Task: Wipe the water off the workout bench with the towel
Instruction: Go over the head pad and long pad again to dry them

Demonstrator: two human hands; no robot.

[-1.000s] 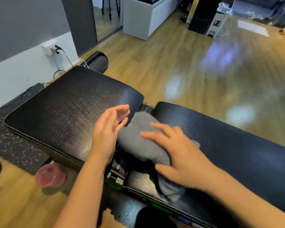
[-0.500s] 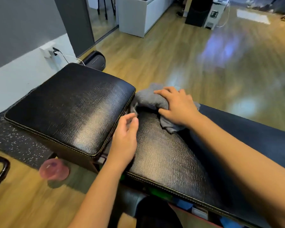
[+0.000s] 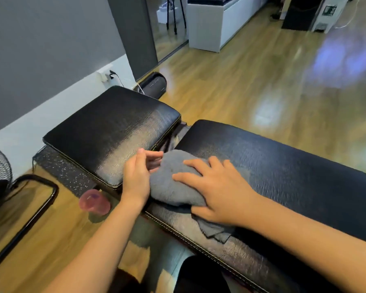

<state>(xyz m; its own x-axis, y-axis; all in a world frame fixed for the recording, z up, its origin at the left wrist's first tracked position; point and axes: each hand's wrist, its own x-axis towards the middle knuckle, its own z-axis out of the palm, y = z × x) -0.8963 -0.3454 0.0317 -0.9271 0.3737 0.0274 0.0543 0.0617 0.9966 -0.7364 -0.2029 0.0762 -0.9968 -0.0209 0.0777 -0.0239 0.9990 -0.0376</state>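
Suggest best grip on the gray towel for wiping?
Probably press from above on the towel's bunched middle hump, where the right hand lies flat with fingers spread. The thin corner trailing toward the near edge is loose, so pinching there would drag.

I've dragged the towel back from the tabletop's far edge to the near one under my flat right hand (fingers spread); my left hand now touches its side.
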